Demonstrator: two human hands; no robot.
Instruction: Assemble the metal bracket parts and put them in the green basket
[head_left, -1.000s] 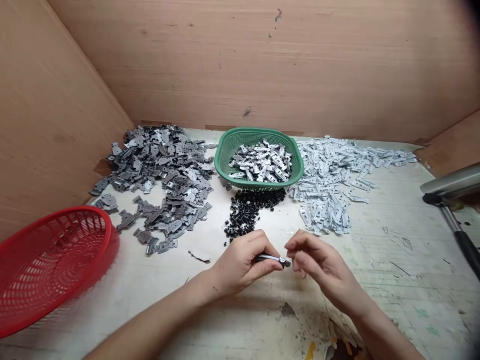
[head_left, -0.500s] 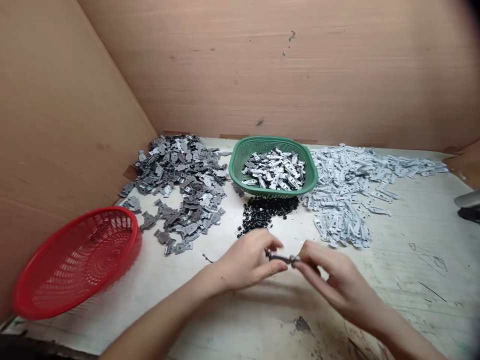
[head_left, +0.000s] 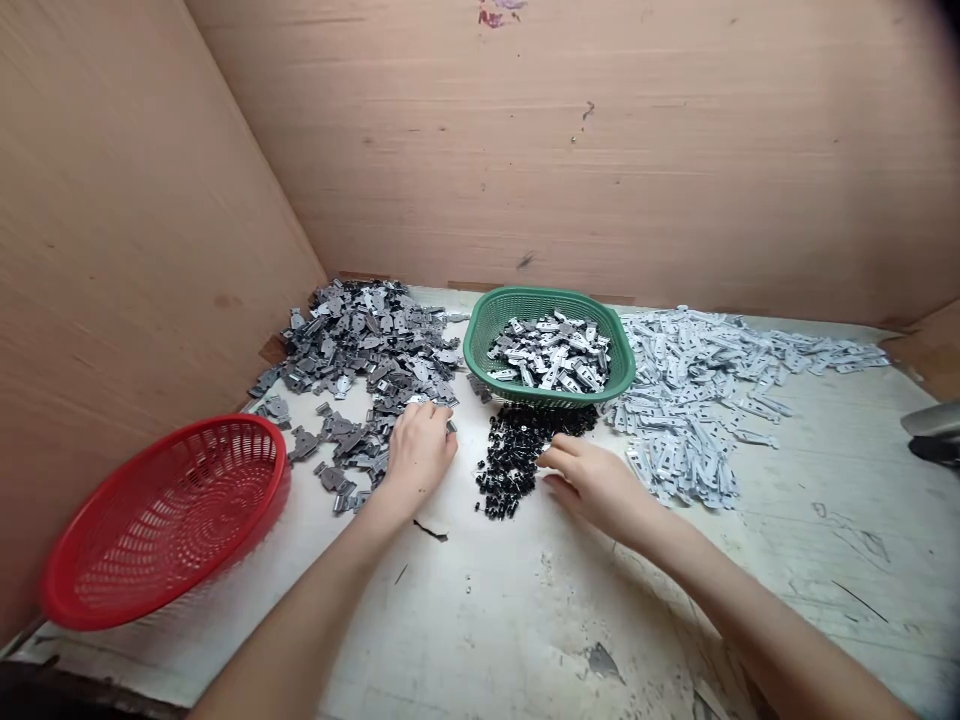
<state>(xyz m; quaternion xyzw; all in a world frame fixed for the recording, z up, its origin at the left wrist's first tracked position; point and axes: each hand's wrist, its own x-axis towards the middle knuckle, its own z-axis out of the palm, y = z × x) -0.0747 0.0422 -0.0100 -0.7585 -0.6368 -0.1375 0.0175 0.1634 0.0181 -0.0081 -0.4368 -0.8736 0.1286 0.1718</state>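
Note:
My left hand (head_left: 420, 447) is at the right front edge of a heap of flat grey metal plates (head_left: 352, 340). Its fingers curl down among the plates, and their tips are hidden; a bit of metal shows beside them. My right hand (head_left: 596, 487) is at the right side of a patch of small black pin-like pieces (head_left: 514, 455), thumb and forefinger a little apart. Nothing shows between them. Behind that patch stands a green plastic basket (head_left: 474, 350) holding metal clip-like pieces (head_left: 555, 355).
Long, pale metal strips (head_left: 682, 400) lie heaped to the right of the green basket. An oval red basket (head_left: 172, 520) leans against the left wooden wall (head_left: 135, 250). Dark scraps (head_left: 431, 531) lie on the worn tabletop (head_left: 480, 620). A metal object (head_left: 934, 425) shows at the right edge.
My hands have separated: the left moved forward and left to the grey plates, the right forward to the black pieces. The dark metal piece between them is no longer seen there.

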